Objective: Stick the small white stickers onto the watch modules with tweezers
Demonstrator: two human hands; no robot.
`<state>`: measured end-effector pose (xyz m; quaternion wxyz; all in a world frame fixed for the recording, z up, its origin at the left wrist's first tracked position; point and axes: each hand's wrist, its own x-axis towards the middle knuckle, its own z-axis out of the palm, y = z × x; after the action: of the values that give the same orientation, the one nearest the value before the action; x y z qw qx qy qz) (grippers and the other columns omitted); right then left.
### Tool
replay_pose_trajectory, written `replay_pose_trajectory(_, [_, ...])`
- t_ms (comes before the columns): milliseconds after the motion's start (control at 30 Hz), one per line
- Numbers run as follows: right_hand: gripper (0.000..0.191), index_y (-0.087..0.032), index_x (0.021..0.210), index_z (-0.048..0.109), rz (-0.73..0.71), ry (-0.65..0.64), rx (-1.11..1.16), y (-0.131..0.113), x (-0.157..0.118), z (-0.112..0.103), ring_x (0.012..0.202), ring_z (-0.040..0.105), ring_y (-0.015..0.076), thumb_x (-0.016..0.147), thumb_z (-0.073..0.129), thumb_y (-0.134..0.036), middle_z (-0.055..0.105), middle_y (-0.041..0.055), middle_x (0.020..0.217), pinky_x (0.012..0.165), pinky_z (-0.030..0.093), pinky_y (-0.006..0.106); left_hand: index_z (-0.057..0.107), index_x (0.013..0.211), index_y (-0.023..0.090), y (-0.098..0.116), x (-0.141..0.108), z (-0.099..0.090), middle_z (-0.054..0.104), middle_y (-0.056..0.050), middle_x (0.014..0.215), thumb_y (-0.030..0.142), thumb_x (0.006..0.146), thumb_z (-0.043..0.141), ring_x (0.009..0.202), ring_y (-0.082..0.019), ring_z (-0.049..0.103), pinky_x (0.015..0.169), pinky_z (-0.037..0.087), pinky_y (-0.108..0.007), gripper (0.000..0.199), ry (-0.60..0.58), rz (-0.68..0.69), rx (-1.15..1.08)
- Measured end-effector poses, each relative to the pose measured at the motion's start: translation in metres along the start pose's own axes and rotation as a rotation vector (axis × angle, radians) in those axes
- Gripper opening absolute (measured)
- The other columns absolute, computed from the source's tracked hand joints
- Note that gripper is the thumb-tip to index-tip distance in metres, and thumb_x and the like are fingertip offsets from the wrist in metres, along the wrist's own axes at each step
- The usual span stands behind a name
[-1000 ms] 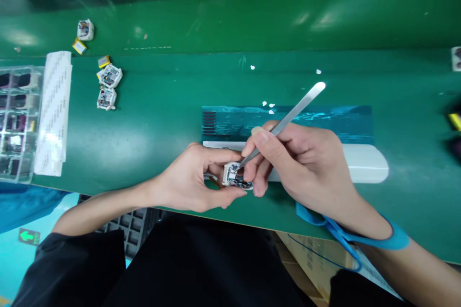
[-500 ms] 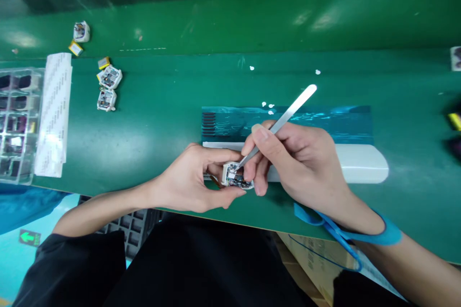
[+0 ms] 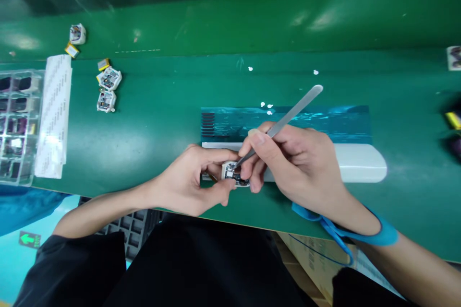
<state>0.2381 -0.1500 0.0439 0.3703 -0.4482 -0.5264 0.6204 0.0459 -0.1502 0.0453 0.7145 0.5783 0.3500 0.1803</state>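
Note:
Between the thumb and fingers of my left hand is a small white device housing with its circuit board exposed. My right hand is closed around metal tweezers like a pen, with the tips down on the board inside the housing. The fingertips of my right hand are close to the housing's right side. Under my hands lie a translucent blue film strip and a white rounded strip. A blue wrist strap circles my right wrist.
Open housings with yellow batteries lie to the left, another housing farther back. At the left edge stand a clear compartment tray and white printed sheets. Several small white pieces dot the green bench.
My left thumb has moved up onto the lower edge of the housing. The tweezers have tilted slightly, their tips still inside the housing.

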Motion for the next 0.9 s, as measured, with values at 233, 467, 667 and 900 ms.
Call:
replay_pose_trajectory(233, [0.035, -0.021, 0.078, 0.061, -0.065, -0.016, -0.065, 0.003, 0.0, 0.0, 0.039, 0.061, 0.0095, 0.1, 0.058, -0.049, 0.065, -0.003, 0.057, 0.036, 0.047, 0.019, 0.062, 0.086, 0.012, -0.001, 0.0, 0.002, 0.067, -0.003, 0.076, 0.004, 0.084, 0.056, 0.058, -0.011, 0.066, 0.053, 0.049, -0.021, 0.011, 0.012, -0.003, 0.01])
replay_pose_trajectory(467, [0.026, -0.026, 0.081, 0.066, -0.369, -0.043, -0.33, 0.006, -0.007, -0.004, 0.05, 0.066, 0.0133, 0.102, 0.052, -0.028, 0.072, 0.0001, 0.069, 0.047, 0.052, 0.029, 0.065, 0.077, 0.013, -0.005, 0.0, 0.004, 0.058, 0.004, 0.055, 0.001, 0.074, 0.054, 0.045, -0.006, 0.05, 0.043, 0.035, -0.017, 0.016, 0.05, 0.01, 0.112])
replay_pose_trajectory(667, [0.022, -0.035, 0.101, 0.075, -0.459, 0.239, -0.247, 0.005, -0.01, -0.01, 0.066, 0.07, 0.0189, 0.103, 0.053, -0.034, 0.075, 0.0021, 0.082, 0.058, 0.057, 0.036, 0.068, 0.123, 0.006, -0.001, -0.009, -0.005, 0.069, -0.004, 0.067, 0.016, 0.093, 0.056, 0.053, -0.013, 0.065, 0.05, 0.049, -0.021, 0.033, 0.064, 0.031, 0.082])
replay_pose_trajectory(900, [0.022, -0.026, 0.093, 0.075, -0.503, 0.059, -0.668, 0.014, 0.012, -0.015, 0.092, 0.073, 0.0234, 0.101, 0.055, -0.023, 0.079, 0.0027, 0.102, 0.085, 0.055, 0.041, 0.069, 0.11, 0.013, -0.004, -0.028, -0.041, 0.067, 0.001, 0.064, 0.022, 0.101, 0.052, 0.053, -0.01, 0.056, 0.051, 0.04, -0.021, 0.021, 0.281, 0.166, 0.535])
